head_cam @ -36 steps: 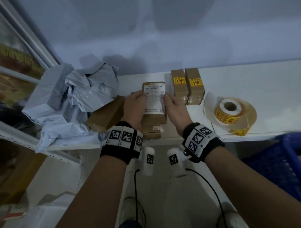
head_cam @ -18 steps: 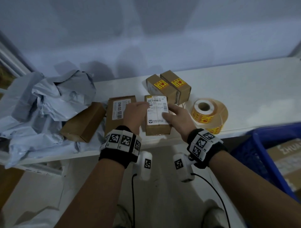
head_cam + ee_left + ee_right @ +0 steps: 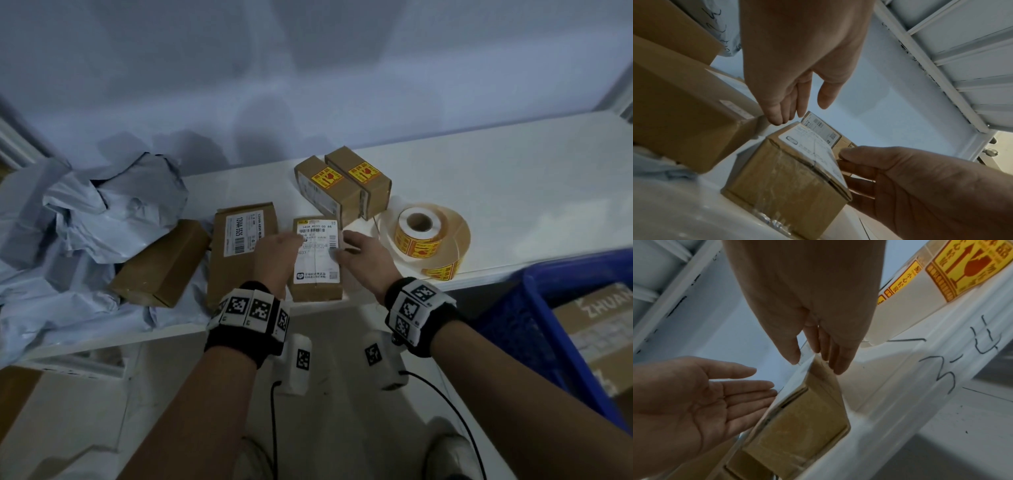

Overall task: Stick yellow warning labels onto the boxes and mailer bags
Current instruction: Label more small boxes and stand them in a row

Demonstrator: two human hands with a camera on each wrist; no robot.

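Note:
A small cardboard box with a white shipping label lies near the shelf's front edge. My left hand hovers by its left side with straight fingers; the left wrist view shows this hand just above the box. My right hand touches the box's right side, fingers nearly straight, fingertips at the box edge. Neither hand holds anything. The roll of yellow warning labels stands to the right. Two boxes behind carry yellow labels.
A larger box lies just left of my left hand, and another brown box further left. Crumpled grey mailer bags fill the shelf's left end. A blue crate with cartons stands low on the right. White shelf extends right.
Both hands held the small box up a second ago. It now lies flat on the shelf beside the larger box, and the fingers have loosened from it.

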